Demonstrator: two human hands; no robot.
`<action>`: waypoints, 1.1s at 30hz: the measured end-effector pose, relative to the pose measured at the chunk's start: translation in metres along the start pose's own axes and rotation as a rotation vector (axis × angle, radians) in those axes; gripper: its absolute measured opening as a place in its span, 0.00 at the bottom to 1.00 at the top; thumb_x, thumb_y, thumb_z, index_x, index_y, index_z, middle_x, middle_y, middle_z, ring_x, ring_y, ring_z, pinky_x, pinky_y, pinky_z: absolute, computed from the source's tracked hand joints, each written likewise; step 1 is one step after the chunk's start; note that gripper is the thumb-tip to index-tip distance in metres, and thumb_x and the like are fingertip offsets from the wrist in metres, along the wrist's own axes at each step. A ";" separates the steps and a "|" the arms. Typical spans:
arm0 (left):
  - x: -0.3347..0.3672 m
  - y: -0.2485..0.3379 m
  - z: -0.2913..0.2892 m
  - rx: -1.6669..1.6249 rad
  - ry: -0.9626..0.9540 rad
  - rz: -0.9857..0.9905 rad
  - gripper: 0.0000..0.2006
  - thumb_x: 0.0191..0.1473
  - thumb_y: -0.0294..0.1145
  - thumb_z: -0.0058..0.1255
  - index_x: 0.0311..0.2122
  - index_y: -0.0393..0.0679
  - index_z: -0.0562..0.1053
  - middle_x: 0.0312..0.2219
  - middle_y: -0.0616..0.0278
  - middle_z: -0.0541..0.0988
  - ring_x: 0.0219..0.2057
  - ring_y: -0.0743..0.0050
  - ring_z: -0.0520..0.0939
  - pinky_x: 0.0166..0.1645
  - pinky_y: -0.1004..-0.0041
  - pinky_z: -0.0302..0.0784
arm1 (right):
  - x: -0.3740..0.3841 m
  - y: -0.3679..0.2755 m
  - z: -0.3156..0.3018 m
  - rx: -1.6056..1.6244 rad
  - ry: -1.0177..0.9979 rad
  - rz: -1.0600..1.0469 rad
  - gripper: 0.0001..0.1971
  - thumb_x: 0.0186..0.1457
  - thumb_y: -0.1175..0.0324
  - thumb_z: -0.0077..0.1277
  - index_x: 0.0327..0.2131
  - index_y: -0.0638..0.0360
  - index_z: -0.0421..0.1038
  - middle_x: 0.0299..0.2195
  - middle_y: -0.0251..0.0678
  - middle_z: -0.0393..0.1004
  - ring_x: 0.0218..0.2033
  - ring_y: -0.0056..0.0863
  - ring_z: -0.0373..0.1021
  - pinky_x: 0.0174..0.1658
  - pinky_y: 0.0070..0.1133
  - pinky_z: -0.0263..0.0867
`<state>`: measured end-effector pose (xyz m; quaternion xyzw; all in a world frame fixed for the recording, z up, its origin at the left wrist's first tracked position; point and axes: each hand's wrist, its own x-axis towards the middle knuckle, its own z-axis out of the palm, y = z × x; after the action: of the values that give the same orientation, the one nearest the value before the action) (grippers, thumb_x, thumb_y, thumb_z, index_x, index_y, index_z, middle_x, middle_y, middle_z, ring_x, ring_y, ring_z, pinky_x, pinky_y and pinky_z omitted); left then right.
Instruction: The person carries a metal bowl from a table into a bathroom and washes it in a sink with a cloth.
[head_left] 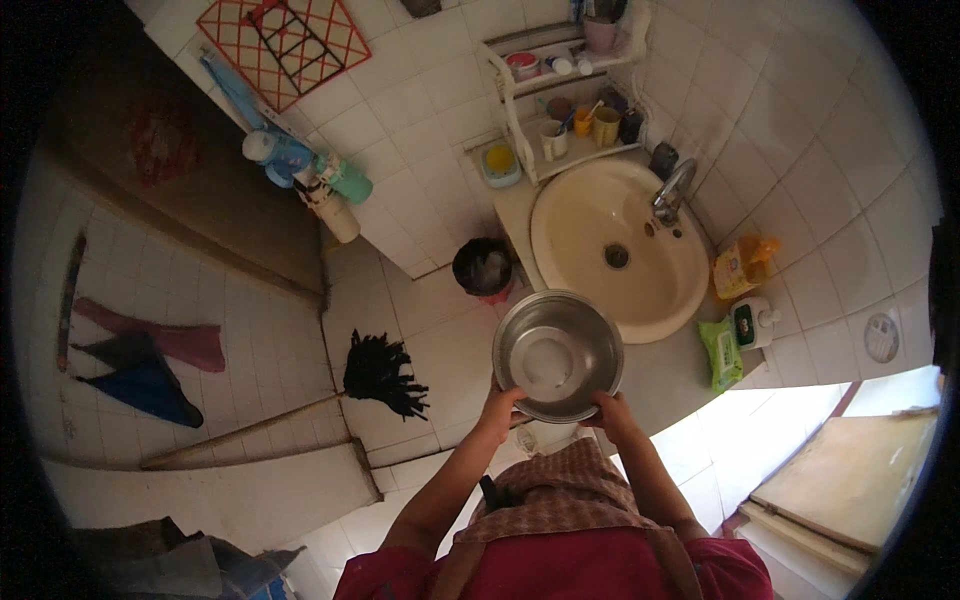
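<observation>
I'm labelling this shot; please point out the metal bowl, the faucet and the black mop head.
Metal bowl (pixel 596 348): head view, inner wall.
Faucet (pixel 682 182): head view, curved spout.
Black mop head (pixel 380 372): head view, middle of its strands.

There is one metal bowl (pixel 558 357), and around it, taken as the clock's centre, one left hand (pixel 499 410) at seven and one right hand (pixel 611 413) at five. One sink (pixel 595 215) and, farther out, one faucet (pixel 676 188) lie toward one o'clock. Twelve has one rack (pixel 577 153) with one white cup (pixel 553 142), one orange cup (pixel 582 124) and one yellow cup (pixel 606 127); the rest there is too crowded to count. At two is one yellow bag (pixel 738 270); at three, one green packet (pixel 719 354) and one pump bottle (pixel 752 324). Eleven has one bin (pixel 463 264); nine has one mop (pixel 383 375), one pink cloth (pixel 190 343) and one blue cloth (pixel 157 386).
</observation>
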<state>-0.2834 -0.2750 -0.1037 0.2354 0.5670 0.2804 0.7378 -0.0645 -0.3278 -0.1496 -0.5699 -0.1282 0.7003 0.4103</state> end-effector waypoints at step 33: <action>-0.356 0.115 -0.011 1.536 1.841 1.792 0.13 0.45 0.28 0.53 0.39 0.53 0.72 0.44 0.59 0.71 0.49 0.55 0.67 0.53 0.61 0.55 | 0.088 0.086 -0.222 -0.628 0.567 0.007 0.31 0.48 0.51 0.45 0.52 0.59 0.54 0.48 0.45 0.63 0.50 0.42 0.58 0.48 0.38 0.57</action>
<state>-0.3826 -0.4328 0.2215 0.5615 0.4975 0.3156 -0.5811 0.0985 -0.3830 -0.3365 -0.8377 -0.2156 0.4443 0.2333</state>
